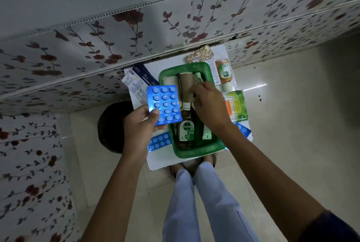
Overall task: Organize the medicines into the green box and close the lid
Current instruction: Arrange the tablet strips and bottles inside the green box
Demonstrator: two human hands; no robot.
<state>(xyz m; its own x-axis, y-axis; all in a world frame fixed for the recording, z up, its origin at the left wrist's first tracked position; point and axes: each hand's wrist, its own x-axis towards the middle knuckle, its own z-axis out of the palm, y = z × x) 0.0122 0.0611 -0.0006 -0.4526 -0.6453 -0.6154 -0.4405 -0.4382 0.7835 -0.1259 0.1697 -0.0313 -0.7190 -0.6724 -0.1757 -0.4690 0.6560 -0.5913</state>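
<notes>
The green box (196, 151) stands open on a small white table (159, 163). Inside lie a brown Dettol bottle (186, 128), a brown cardboard roll (186, 88) and a pale sachet (206, 134). My left hand (139, 126) holds a blue blister pack of white tablets (164, 103) over the box's left edge. My right hand (209, 103) reaches into the box, fingers on the cardboard roll. Another blue blister strip (158, 141) lies left of the box, and a third (243, 130) shows under my right wrist.
Around the box lie an orange Dettol bottle (224, 72), a green cotton-bud packet (236, 105), a strip of yellow tablets (200, 55) and a blue-and-white leaflet (138, 82). A floral-covered bed (97, 37) stands behind; a dark round object (111, 126) sits left. No lid visible.
</notes>
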